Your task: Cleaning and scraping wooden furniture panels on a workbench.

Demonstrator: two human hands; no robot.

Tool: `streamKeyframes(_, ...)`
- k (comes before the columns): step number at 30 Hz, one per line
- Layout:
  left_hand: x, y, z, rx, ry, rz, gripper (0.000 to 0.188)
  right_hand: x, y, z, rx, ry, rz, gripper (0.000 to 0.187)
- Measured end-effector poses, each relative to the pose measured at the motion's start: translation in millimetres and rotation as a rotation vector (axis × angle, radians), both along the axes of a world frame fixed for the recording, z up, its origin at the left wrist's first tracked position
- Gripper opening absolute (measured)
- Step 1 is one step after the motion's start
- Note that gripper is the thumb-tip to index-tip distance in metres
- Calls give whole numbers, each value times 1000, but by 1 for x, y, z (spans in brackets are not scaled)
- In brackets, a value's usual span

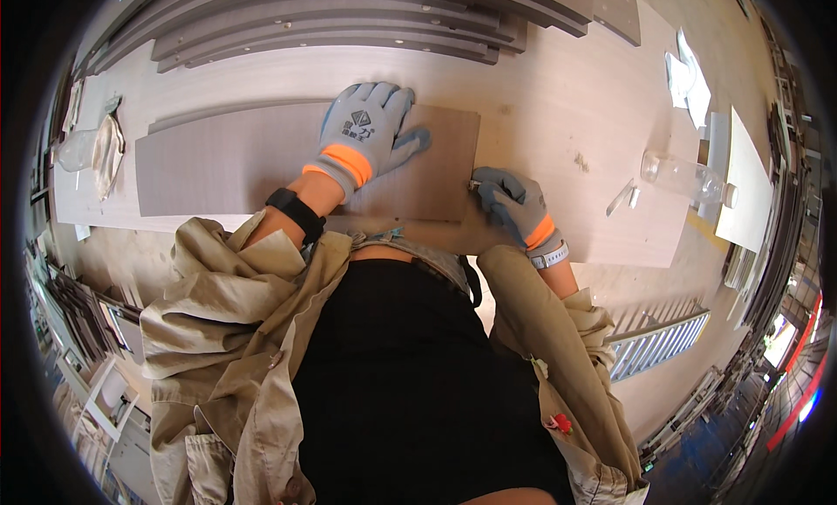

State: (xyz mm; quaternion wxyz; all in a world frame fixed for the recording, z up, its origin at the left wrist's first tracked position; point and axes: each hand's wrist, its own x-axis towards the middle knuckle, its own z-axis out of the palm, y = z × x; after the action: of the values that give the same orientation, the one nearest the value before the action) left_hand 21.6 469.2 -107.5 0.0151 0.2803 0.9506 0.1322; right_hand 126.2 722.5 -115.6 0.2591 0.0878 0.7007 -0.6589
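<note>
A flat grey-brown wood-look panel [235, 169] lies across the table, with another panel's edge showing behind it. My left hand [362, 126], in a grey-blue work glove with an orange cuff band, rests flat on the panel's right half, thumb spread to the right. At the panel's right end is my gloved right hand [514, 200], its fingers closed round a small tool with a metal tip [473, 185]. That tip is close to the panel's edge; whether it touches is unclear. The glove hides the rest of the tool.
Long dark panels [349, 38] are stacked at the far side of the table [558, 95]. A clear plastic bottle [684, 175] lies at the right, near crumpled white paper [689, 78]. Another clear bottle [77, 150] and a cloth [108, 156] are at the left.
</note>
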Motion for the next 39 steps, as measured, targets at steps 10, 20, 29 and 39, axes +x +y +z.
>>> streamKeyframes(10,-2,0,1,-23,24,-27,47,-10,-3,-7,-74,64,-68,26)
streamKeyframes(20,-1,0,1,-20,5,-12,46,13,0,-5,-55,45,17,27)
streamKeyframes(29,-1,0,3,-12,8,-6,45,41,1,-13,19,114,87,29)
streamKeyframes(39,-1,1,1,-14,-12,-6,45,22,-5,-6,-87,-5,-71,29)
